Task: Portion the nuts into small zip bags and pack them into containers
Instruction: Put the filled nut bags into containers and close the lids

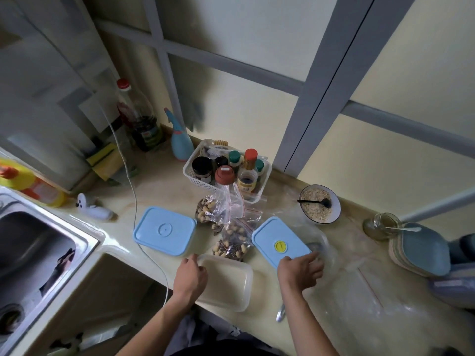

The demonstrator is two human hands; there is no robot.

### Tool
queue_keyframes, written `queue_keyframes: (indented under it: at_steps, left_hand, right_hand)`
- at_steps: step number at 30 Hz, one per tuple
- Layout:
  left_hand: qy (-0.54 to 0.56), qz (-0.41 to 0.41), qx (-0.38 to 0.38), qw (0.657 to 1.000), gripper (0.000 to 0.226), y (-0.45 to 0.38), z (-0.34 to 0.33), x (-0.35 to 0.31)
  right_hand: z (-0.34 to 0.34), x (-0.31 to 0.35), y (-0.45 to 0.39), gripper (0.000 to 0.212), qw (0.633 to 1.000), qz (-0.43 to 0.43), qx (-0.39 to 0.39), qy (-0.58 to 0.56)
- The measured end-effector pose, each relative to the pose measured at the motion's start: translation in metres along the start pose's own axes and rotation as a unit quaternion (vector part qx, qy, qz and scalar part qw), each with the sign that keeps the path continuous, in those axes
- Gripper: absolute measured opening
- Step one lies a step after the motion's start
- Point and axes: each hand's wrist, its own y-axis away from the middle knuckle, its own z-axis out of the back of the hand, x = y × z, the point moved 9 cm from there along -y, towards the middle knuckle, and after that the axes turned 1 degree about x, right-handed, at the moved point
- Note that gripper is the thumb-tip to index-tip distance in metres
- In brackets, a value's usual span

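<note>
Home kitchen: sink (38, 242), condiment basket (226, 186)

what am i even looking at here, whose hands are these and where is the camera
The single picture comes from a camera worn on a person's head, looking down at a kitchen counter. No machine here: just two bare hands. The left hand holds the edge of an open clear container. The right hand rests at a blue lid with a yellow dot; its grip is unclear. Between them lie zip bags of nuts. Another blue lid lies left, a bowl of oats behind.
</note>
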Motion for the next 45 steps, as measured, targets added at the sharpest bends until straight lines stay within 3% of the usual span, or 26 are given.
queue_keyframes:
  at_steps: [3,6,8,11,13,17,20,22,27,31,35,37,39,41,45]
  left_hand:
    - [-0.006,-0.017,0.017,1.000,0.047,-0.002,0.000,-0.009]
    - [-0.009,-0.047,0.016,0.999,0.051,-0.003,0.005,-0.016]
    - [-0.012,-0.063,0.012,0.998,0.053,-0.003,0.010,-0.020]
    - [-0.007,-0.074,0.000,0.997,0.051,-0.006,0.022,-0.023]
    - [0.003,-0.078,-0.010,0.997,0.045,-0.010,0.033,-0.025]
    - [0.031,-0.097,0.006,0.995,0.033,-0.020,0.052,-0.033]
    - [0.063,-0.112,0.010,0.992,0.031,-0.023,0.064,-0.038]
    - [0.085,-0.112,0.015,0.990,0.031,-0.027,0.069,-0.037]
    - [0.134,-0.103,0.030,0.985,0.033,-0.043,0.085,-0.036]
    - [0.152,-0.120,0.027,0.981,0.033,-0.058,0.108,-0.048]
    - [0.162,-0.163,0.008,0.973,0.027,-0.069,0.128,-0.063]
    - [0.165,-0.195,0.003,0.967,0.036,-0.070,0.134,-0.069]
    - [0.183,-0.234,0.075,0.952,0.049,-0.063,0.126,-0.081]
    - [0.229,-0.249,0.166,0.926,0.039,-0.051,0.113,-0.094]
    - [0.275,-0.218,0.206,0.913,0.025,-0.039,0.092,-0.094]
  right_hand:
    - [0.000,0.018,0.013,0.075,0.995,0.079,-0.064,-0.004]
    - [-0.007,0.053,0.034,0.042,0.975,0.203,-0.074,-0.044]
    - [-0.025,0.077,0.048,0.026,0.961,0.258,0.009,-0.100]
    - [-0.075,0.105,0.066,0.027,0.944,0.258,0.189,-0.086]
    - [-0.100,0.120,0.075,0.021,0.933,0.265,0.235,-0.057]
    - [-0.116,0.135,0.072,0.030,0.958,0.206,0.200,-0.020]
    - [-0.117,0.139,0.073,0.035,0.969,0.142,0.193,-0.062]
    - [-0.112,0.144,0.077,0.030,0.971,0.147,0.165,-0.089]
    - [-0.092,0.179,0.107,0.029,0.942,0.307,0.109,-0.085]
    - [-0.084,0.199,0.129,0.023,0.907,0.388,0.132,-0.097]
    - [-0.073,0.191,0.128,0.025,0.905,0.298,0.207,-0.222]
    - [-0.070,0.176,0.121,0.028,0.903,0.216,0.219,-0.300]
    - [-0.067,0.161,0.116,0.025,0.900,0.130,0.221,-0.352]
    - [-0.067,0.143,0.111,0.025,0.901,0.062,0.229,-0.364]
    - [-0.070,0.096,0.106,0.031,0.920,-0.022,0.221,-0.324]
